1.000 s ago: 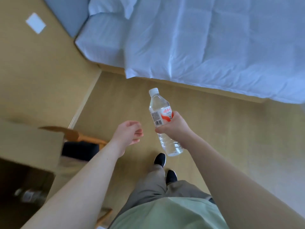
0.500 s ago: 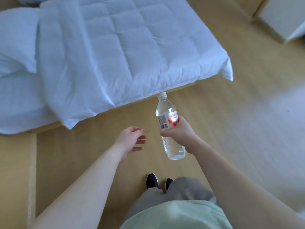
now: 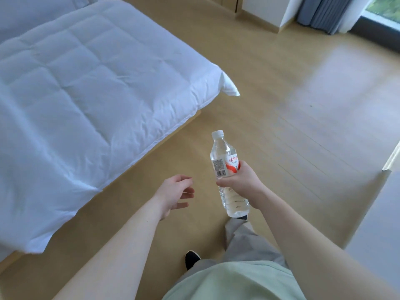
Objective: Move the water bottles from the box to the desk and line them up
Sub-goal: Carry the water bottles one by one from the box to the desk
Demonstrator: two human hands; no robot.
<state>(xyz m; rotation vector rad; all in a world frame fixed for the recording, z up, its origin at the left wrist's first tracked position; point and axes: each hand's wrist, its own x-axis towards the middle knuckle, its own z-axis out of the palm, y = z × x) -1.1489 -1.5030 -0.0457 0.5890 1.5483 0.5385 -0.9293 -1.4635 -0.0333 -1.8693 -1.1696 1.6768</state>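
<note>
The right grip [image 3: 240,182] wraps the water bottle [image 3: 227,169] at its label, cap up and tilted slightly away, over the floor [image 3: 281,126]. The left grip [image 3: 173,193] hangs loosely spread, holding nothing. The pale edge at right may be the bench [image 3: 392,156].

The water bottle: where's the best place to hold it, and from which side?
Around the labelled middle, from the side, as the right hand does now. The water bottle is a near-upright cylinder, narrowing to its cap, so fingers probably wrap the straight body most securely.
</note>
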